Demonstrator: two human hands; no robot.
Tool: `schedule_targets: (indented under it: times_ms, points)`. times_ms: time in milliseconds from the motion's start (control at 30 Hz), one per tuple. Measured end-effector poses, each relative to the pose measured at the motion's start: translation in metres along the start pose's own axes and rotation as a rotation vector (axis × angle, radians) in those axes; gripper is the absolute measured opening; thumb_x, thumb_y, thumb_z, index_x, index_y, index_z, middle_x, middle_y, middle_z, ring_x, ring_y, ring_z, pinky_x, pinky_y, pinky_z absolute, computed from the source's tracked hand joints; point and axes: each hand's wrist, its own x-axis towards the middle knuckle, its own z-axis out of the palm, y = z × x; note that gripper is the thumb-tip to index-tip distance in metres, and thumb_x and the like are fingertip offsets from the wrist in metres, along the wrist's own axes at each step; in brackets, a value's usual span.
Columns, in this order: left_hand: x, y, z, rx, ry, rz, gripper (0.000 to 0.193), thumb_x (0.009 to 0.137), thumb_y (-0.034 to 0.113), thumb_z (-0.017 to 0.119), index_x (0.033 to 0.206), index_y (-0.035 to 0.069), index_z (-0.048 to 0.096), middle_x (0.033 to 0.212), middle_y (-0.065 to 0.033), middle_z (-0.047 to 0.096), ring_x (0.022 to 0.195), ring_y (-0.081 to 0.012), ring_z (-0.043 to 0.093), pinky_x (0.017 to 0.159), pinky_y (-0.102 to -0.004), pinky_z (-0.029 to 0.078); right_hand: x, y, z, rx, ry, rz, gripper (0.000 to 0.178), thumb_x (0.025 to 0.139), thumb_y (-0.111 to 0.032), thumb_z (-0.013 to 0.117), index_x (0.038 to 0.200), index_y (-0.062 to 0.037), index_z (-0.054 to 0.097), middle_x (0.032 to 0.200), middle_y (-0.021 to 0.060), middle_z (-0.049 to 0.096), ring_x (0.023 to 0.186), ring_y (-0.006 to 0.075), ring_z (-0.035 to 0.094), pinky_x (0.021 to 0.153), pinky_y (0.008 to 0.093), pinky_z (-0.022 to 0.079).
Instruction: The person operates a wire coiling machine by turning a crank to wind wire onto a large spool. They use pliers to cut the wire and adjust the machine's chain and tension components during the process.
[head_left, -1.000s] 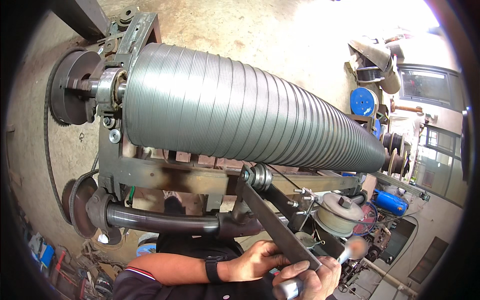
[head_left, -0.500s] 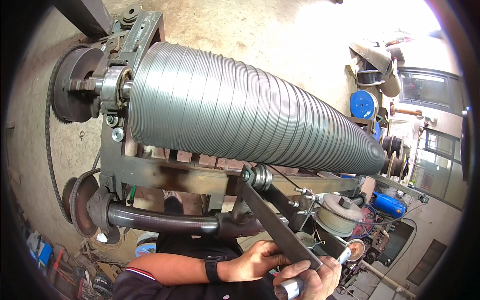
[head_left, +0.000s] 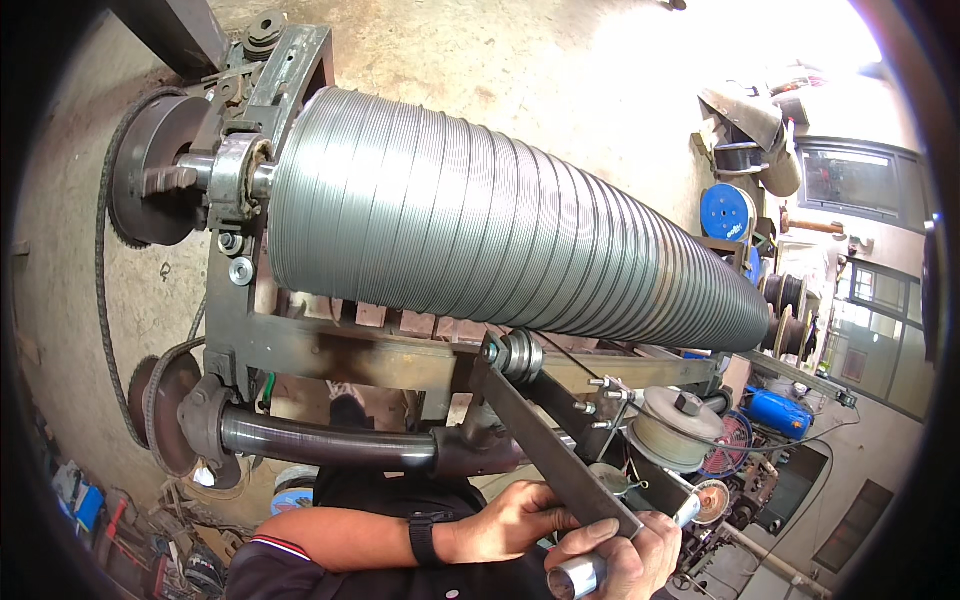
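Observation:
A long drum [head_left: 450, 210] wound with grey wire stretches across the upper middle. Below it, a frame of two flat steel bars [head_left: 560, 450] slants toward me, with a roller [head_left: 520, 356] at its far end against the drum's lower side. My right hand [head_left: 640, 556] is wrapped round the metal tube [head_left: 577, 578] at the near end, thumb lying on the bar. My left hand [head_left: 515, 522], with a black wristband, is closed at the bar's left edge; its fingertips go behind the bar. A pale spool [head_left: 680, 430] sits on the frame's right, with wire running by it.
Chain-driven wheels [head_left: 160, 170] stand at the left, their chain [head_left: 102, 270] hanging down. A dark round shaft [head_left: 330, 440] lies between me and the drum's steel frame [head_left: 340, 352]. Blue reels [head_left: 727, 210], a blue tank [head_left: 778, 410] and a red fan [head_left: 735, 430] are at the right.
A brownish band shows on the far right part of the drum's winding. The drum's left end and wheels sit slightly further right in view. Both hands keep their places.

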Motion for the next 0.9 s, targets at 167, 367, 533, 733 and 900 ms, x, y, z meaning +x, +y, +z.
schedule_targets:
  times_ms: [167,367,533,733,900]
  points:
    - [-0.001,0.007,-0.001,0.025,-0.018,0.026,0.023,0.102,0.016,0.064,0.118,0.001,0.070,0.112,-0.0053,0.072,0.106,-0.0151,0.066,0.094,-0.0327,0.052,0.003,-0.003,0.000,-0.019,-0.014,0.009,0.018,0.074,0.005,0.064,0.067,-0.0019,0.049,0.056,0.0166,0.052,0.046,0.0312,0.055,0.048,0.0394,0.050]
    - [-0.003,0.008,-0.002,0.090,-0.028,0.033,0.026,0.103,0.015,0.062,0.120,-0.003,0.068,0.115,-0.0083,0.073,0.105,-0.0138,0.066,0.094,-0.0319,0.053,0.003,-0.004,-0.002,-0.012,-0.006,0.008,0.018,0.074,0.005,0.064,0.068,-0.0018,0.049,0.056,0.0161,0.051,0.047,0.0310,0.056,0.049,0.0396,0.050]
    - [-0.008,0.004,-0.004,0.097,-0.005,0.022,0.024,0.103,0.014,0.062,0.118,-0.004,0.069,0.114,-0.0083,0.073,0.105,-0.0136,0.066,0.093,-0.0317,0.053,0.003,-0.008,0.001,-0.015,0.013,0.019,0.019,0.074,0.005,0.064,0.067,-0.0017,0.048,0.057,0.0157,0.051,0.048,0.0306,0.056,0.050,0.0401,0.051]
    - [-0.009,0.002,-0.007,0.153,-0.021,0.046,0.024,0.102,0.013,0.062,0.119,-0.003,0.069,0.114,-0.0073,0.073,0.105,-0.0142,0.067,0.093,-0.0318,0.053,0.004,-0.010,0.001,-0.013,0.005,0.013,0.018,0.074,0.005,0.064,0.066,-0.0016,0.048,0.056,0.0150,0.051,0.047,0.0300,0.055,0.050,0.0395,0.051]
    - [-0.011,0.018,-0.002,0.065,-0.001,0.023,0.023,0.102,0.015,0.064,0.116,-0.002,0.069,0.112,-0.0067,0.072,0.105,-0.0144,0.065,0.093,-0.0321,0.053,0.003,-0.013,0.002,-0.020,0.025,0.013,0.018,0.073,0.004,0.064,0.067,-0.0016,0.049,0.057,0.0154,0.052,0.048,0.0301,0.056,0.050,0.0397,0.051]
